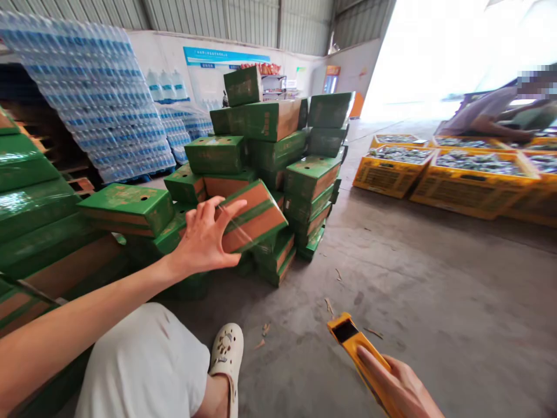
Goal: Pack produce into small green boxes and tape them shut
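My left hand point(208, 235) reaches forward with its fingers spread, resting against the side of a tilted green-and-brown carton point(255, 216) at the front of a loose pile of like cartons point(270, 151). My right hand point(402, 386) is low at the bottom right, closed round a yellow tape dispenser point(353, 343) that points toward the floor ahead. My knee in white shorts and a white clog point(227, 355) show below the left arm.
More green cartons point(30, 191) stack along the left. Shrink-wrapped water bottle packs point(100, 98) stand on pallets behind. Yellow crates point(474, 174) filled with produce line the right, where another person point(491, 113) bends over them. Grey concrete floor point(413, 273) lies between.
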A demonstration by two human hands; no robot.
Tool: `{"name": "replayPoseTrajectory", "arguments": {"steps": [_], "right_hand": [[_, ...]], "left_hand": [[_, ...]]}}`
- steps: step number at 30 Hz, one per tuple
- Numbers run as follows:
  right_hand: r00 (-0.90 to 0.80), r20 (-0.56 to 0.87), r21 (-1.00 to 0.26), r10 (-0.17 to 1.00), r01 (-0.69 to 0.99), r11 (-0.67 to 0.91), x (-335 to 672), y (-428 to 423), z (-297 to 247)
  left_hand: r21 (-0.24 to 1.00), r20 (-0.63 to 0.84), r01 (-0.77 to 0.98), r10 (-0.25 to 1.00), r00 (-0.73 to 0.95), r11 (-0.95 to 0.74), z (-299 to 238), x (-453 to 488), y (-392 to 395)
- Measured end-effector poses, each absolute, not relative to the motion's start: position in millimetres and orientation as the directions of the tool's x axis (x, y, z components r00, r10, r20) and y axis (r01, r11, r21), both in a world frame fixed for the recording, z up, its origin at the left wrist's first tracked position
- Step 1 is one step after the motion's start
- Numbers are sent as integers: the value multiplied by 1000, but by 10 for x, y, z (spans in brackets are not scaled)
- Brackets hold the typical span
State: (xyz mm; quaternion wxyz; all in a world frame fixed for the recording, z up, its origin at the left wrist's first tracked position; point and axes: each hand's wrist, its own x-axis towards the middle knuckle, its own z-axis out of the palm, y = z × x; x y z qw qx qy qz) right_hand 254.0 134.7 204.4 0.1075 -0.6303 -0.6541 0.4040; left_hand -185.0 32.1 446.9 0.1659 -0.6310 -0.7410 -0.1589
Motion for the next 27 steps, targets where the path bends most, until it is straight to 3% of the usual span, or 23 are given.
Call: {"name": "replayPoseTrajectory", "arguments": {"steps": [5, 12, 17, 21, 27], "right_hand": [[-220, -458, -704, 861, 682, -200, 2455, 1338, 2011], [-230, -393, -729, 890, 668, -149, 2604, 1190, 1931], [-243, -393, -743, 887, 652, -151, 2744, 1165, 1747], [-261, -411, -735, 874, 661, -148, 2732, 1195, 1644], [-264, -414, -744, 871, 649, -157, 2688, 1019, 1848]], "left_hand": [[-80, 537, 943, 811, -232, 323, 4582, -1614, 1055], [-247, 308, 941, 940, -147, 229, 4207, -1398, 1941], [-199, 234, 959, 960, -155, 204, 4378, -1786, 1800], [-162, 277, 936, 924, -262, 314, 4305, -1862, 1726], [-134, 304, 895, 877, -372, 426, 4342, -1510, 2254]]}}
